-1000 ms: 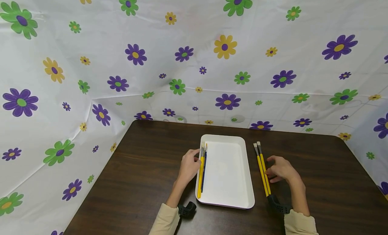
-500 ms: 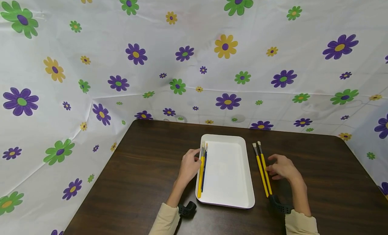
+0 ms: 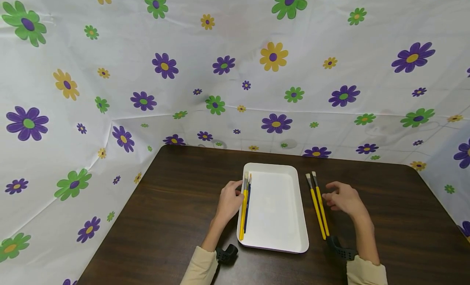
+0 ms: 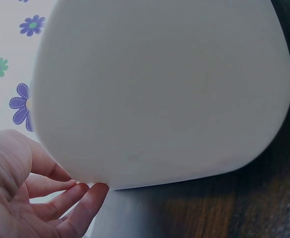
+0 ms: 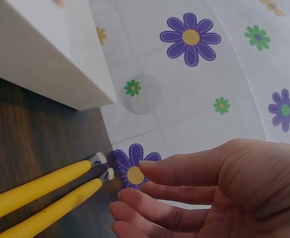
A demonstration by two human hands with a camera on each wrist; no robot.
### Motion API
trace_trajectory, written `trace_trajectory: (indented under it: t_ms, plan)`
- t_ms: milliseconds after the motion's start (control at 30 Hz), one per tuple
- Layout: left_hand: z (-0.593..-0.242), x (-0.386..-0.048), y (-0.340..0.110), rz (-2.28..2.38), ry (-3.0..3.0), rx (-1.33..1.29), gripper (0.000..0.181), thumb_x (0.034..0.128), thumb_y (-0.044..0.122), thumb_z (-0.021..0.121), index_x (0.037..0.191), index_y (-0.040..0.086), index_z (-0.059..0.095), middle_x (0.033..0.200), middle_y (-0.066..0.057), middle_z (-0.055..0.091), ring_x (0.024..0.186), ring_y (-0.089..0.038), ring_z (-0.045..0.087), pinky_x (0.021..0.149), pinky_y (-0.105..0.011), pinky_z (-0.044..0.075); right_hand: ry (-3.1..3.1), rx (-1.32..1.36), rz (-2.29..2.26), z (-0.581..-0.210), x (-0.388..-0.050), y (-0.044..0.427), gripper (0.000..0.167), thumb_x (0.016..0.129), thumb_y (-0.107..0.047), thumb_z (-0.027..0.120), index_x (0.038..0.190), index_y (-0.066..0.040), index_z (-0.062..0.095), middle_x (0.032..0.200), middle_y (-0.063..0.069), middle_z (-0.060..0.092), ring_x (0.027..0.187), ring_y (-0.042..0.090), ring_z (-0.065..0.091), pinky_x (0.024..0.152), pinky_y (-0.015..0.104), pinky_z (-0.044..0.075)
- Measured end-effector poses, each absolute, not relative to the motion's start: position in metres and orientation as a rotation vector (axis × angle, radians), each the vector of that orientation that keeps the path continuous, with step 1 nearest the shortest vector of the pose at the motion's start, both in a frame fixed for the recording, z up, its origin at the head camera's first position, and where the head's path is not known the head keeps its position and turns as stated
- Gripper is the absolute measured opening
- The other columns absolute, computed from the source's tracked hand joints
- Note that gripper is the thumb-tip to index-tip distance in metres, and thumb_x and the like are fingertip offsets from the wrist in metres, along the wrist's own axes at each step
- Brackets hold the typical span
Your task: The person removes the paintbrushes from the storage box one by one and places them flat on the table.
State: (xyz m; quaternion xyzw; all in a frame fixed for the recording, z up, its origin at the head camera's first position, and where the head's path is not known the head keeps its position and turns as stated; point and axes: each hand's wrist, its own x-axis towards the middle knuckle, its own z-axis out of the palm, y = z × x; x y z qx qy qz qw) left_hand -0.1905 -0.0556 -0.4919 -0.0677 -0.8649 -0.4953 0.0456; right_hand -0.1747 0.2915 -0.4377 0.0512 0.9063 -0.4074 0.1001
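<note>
My left hand [image 3: 229, 201] pinches the left rim of a white rectangular tray [image 3: 273, 211]; in the left wrist view its fingertips [image 4: 102, 191] meet the tray's edge. Along the tray's left inner side lie a yellow-handled paintbrush [image 3: 243, 213] and a thin dark blue paintbrush [image 3: 247, 211]. To the right of the tray, two yellow-handled flat paintbrushes, a left brush [image 3: 318, 213] and a right brush [image 3: 322, 211], lie side by side on the table. Beside them hovers my right hand [image 3: 345, 199], fingers loosely bent and holding nothing; the right wrist view shows it apart from the brushes.
A dark wood table [image 3: 176, 195] bears everything. White flower-printed cloth [image 3: 227, 85] hangs behind and at the sides. A black wrist mount [image 3: 227, 254] sits on the left wrist, another black mount [image 3: 341, 249] on the right, close to the brush handle ends.
My right hand has lifted off the right brush and drawn slightly away to the right. The tops of the two brushes spread slightly apart. The left hand stays on the tray.
</note>
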Motion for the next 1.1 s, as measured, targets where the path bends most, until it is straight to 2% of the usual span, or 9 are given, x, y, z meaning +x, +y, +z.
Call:
trace_trajectory:
  t_ms: [533,833,1100]
  plan:
    - [-0.491,-0.190,-0.055,-1.522,-2.641,-0.200,0.042,0.0950,-0.002,0.059,0.136,-0.007,0.063,0.128,-0.021,0.062,0.091,-0.027,0.068,0.074,-0.037,0.060,2.833,0.081,-1.265,-0.425,-0.167,0.280,0.043,0.102,-0.007,0.061,0.132,0.021,0.051,0.093,0.024,0.070,0.075,0.029,0.072,0.069,0.038,0.062]
    - [-0.491,-0.189,-0.055,-1.522,-2.647,-0.194,0.042,0.0948,-0.001,0.060,0.136,-0.007,0.063,0.129,-0.022,0.062,0.090,-0.026,0.068,0.073,-0.037,0.060,2.875,0.088,-1.289,-0.417,-0.163,0.267,0.040,0.102,-0.009,0.062,0.129,0.019,0.055,0.098,0.030,0.069,0.078,0.032,0.073,0.069,0.038,0.062]
    - [-0.493,-0.191,-0.055,-1.507,-2.648,-0.197,0.042,0.0949,-0.001,0.059,0.136,-0.006,0.064,0.128,-0.021,0.062,0.090,-0.025,0.068,0.073,-0.036,0.059,2.884,0.049,-1.291,-0.413,-0.163,0.257,0.038,0.101,-0.010,0.063,0.128,0.018,0.057,0.093,0.023,0.070,0.078,0.035,0.073,0.072,0.045,0.062]
